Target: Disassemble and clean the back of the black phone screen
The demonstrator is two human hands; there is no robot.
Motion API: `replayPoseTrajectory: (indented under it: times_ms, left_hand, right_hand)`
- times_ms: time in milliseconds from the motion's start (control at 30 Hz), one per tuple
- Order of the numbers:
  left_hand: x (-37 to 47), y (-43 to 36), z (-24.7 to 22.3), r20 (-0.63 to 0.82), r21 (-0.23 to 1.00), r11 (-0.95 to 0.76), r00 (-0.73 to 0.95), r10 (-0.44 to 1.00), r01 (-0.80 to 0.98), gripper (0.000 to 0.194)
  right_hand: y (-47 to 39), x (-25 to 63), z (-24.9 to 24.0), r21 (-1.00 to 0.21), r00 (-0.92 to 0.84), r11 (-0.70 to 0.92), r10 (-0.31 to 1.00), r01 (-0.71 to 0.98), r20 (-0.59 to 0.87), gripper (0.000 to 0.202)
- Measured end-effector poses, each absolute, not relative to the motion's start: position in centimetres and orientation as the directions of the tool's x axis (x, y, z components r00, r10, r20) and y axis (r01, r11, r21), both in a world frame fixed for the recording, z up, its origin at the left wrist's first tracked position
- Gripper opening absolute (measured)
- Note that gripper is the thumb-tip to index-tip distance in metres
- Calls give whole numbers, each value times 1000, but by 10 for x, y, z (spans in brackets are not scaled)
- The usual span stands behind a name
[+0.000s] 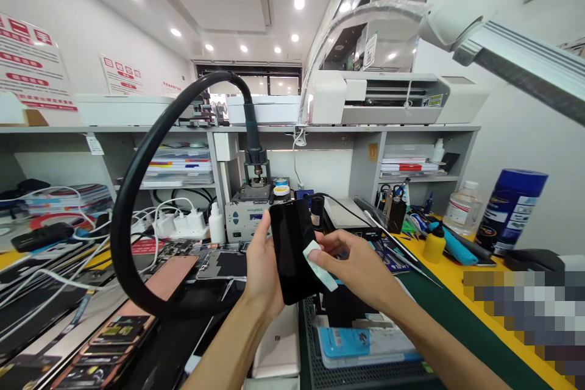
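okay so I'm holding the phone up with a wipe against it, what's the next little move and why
Probably draw the wipe down across the black phone glass. Your right hand pinches it against the screen's right edge, near the top, while your left hand grips the phone upright, so most of the glass below looks unwiped.

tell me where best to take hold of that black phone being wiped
By its long side edges, coming from the left, as the left hand does now. The phone stands upright with its glossy face turned to the right hand and its wipe; an edge grip keeps fingers off that face.
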State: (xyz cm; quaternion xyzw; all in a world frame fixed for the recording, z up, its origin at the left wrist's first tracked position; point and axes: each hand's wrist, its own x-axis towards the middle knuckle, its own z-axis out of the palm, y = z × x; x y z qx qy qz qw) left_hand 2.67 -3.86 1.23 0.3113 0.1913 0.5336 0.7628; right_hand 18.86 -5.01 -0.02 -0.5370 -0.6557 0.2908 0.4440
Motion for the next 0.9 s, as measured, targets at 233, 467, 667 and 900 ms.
replayPoseTrajectory:
  times_ms: [233, 467, 667, 900]
  left_hand:
    - [29, -37, 8, 39, 626, 272, 377, 925, -731, 60]
    - [27, -36, 12, 12, 624, 273, 359, 933, -732, 64]
    - [23, -38, 14, 55, 618, 273, 386, 921, -737, 65]
    - [18, -37, 12, 162, 568, 287, 446, 880, -772, 61]
  right_hand:
    - [-50, 166, -12, -858, 6, 265, 955, 439, 298, 43]
    - [-61, 161, -13, -864, -85, 251, 967, 437, 239, 47]
    - [-63, 171, -11, -818, -232, 282, 955, 501, 188, 45]
    - [-62, 179, -10, -763, -273, 317, 943, 563, 191, 29]
